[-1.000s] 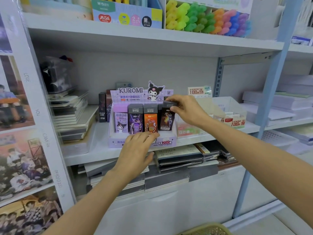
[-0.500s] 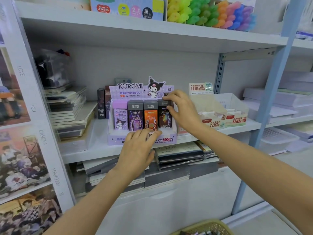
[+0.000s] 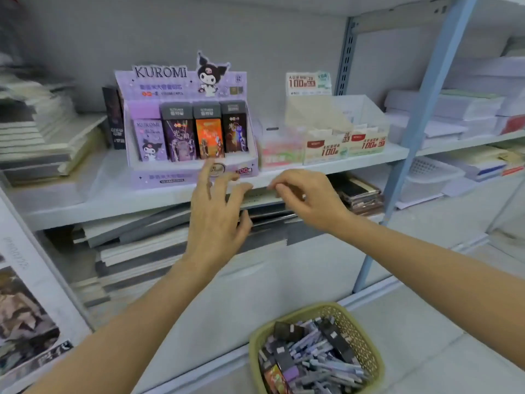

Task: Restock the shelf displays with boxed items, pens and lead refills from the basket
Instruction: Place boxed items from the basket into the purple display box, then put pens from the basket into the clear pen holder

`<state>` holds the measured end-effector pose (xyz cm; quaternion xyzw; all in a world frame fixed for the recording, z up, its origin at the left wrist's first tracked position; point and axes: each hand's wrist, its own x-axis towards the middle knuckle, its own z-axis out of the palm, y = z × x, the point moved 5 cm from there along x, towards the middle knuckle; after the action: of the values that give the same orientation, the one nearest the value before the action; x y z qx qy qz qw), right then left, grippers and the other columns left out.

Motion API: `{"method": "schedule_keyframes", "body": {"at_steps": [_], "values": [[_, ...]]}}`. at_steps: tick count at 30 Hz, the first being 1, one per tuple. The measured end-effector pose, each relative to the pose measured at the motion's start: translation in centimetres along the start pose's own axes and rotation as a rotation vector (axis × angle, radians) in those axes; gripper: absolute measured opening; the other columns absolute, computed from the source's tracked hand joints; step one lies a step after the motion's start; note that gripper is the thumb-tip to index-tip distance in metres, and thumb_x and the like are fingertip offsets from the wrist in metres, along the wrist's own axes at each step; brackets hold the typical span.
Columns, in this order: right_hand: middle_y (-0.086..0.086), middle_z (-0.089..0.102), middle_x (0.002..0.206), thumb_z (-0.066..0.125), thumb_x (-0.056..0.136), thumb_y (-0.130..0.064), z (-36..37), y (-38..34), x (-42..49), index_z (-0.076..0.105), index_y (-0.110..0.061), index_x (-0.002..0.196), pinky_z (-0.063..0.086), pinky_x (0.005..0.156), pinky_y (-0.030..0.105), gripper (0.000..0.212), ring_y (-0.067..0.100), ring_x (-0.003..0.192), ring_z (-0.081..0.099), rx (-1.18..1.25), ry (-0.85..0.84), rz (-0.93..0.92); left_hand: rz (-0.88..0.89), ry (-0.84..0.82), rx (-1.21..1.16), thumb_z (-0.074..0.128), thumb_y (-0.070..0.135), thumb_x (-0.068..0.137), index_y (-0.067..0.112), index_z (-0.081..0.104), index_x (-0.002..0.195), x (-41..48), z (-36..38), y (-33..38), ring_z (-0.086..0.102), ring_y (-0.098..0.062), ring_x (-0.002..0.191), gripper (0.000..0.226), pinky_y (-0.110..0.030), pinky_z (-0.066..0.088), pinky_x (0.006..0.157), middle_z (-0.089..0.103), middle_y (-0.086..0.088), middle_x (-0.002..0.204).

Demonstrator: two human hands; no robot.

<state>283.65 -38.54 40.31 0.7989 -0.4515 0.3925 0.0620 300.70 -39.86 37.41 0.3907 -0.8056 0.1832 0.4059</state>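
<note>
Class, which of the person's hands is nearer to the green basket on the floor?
Right. The right hand hangs above the green basket, just left of it; the left hand is farther left, before the Kuromi display.

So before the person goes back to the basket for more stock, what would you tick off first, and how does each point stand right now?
1. Left hand free: ok, fingers spread, nothing held.
2. Right hand free: ok, fingers loosely curled, nothing visible in them.
3. Front row of the Kuromi display filled: ok, four boxes stand upright side by side.
4. Hands apart from the display: cannot tell for the left, whose fingertips overlap its front lip; ok for the right.
5. Basket has stock left: ok, pens and dark boxes lie piled inside.
6. Room in the clear bins to the right: cannot tell, too blurred.
</note>
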Motion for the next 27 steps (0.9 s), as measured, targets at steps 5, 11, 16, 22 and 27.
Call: {"method": "schedule_keyframes", "body": {"at_steps": [5, 11, 16, 22, 27], "values": [[-0.006, 0.067, 0.077, 0.054, 0.097, -0.012, 5.6, 7.0, -11.0, 0.071, -0.012, 0.097, 0.049, 0.058, 0.027, 0.017, 0.009, 0.057, 0.061, 0.036, -0.253, 0.292, -0.194, 0.095, 0.044, 0.060, 0.010, 0.077, 0.012, 0.059, 0.121, -2.6, 3.7, 0.2, 0.018, -0.040, 0.142, 0.043, -0.052, 0.021, 0.107, 0.037, -0.020, 0.147], [-0.005, 0.069, 0.095, 0.053, 0.097, -0.023, 13.3, 13.9, -21.1, 0.067, -0.019, 0.106, 0.053, 0.072, 0.035, 0.016, 0.011, 0.071, 0.062, 0.081, -0.567, 0.531, 0.135, -0.292, -0.235, 0.063, -0.006, 0.073, 0.005, 0.067, 0.100, -9.0, 12.6, 4.4, 0.058, -0.036, 0.100, 0.030, -0.045, 0.045, 0.082, 0.064, -0.014, 0.106], [0.005, 0.063, 0.101, 0.054, 0.097, -0.022, 19.5, 17.3, -32.7, 0.059, -0.014, 0.117, 0.048, 0.076, 0.033, 0.022, 0.021, 0.087, 0.059, 0.053, -0.913, 0.742, -0.008, -1.085, -0.396, 0.052, 0.016, 0.091, 0.016, 0.062, 0.110, -22.9, 23.1, 7.7, 0.054, -0.022, 0.105, 0.021, -0.031, 0.038, 0.083, 0.061, -0.003, 0.110], [0.011, 0.039, 0.134, 0.065, 0.088, -0.025, 23.4, 18.3, -41.2, 0.038, -0.011, 0.132, 0.042, 0.090, 0.037, 0.054, 0.028, 0.121, 0.043, -0.241, -1.147, 0.755, -0.049, -1.313, -0.367, 0.051, 0.031, 0.093, 0.020, 0.048, 0.135, -34.3, 28.5, 10.0, 0.042, -0.018, 0.127, 0.044, -0.029, 0.031, 0.103, 0.048, 0.002, 0.137], [0.012, 0.046, 0.124, 0.070, 0.082, -0.022, 24.2, 19.8, -42.2, 0.041, -0.008, 0.121, 0.043, 0.089, 0.036, 0.050, 0.029, 0.116, 0.048, -0.171, -1.153, 0.744, -0.098, -1.178, -0.309, 0.048, 0.038, 0.093, 0.028, 0.047, 0.135, -35.3, 29.8, 10.4, 0.039, -0.017, 0.123, 0.043, -0.031, 0.027, 0.100, 0.044, 0.005, 0.130]]}}
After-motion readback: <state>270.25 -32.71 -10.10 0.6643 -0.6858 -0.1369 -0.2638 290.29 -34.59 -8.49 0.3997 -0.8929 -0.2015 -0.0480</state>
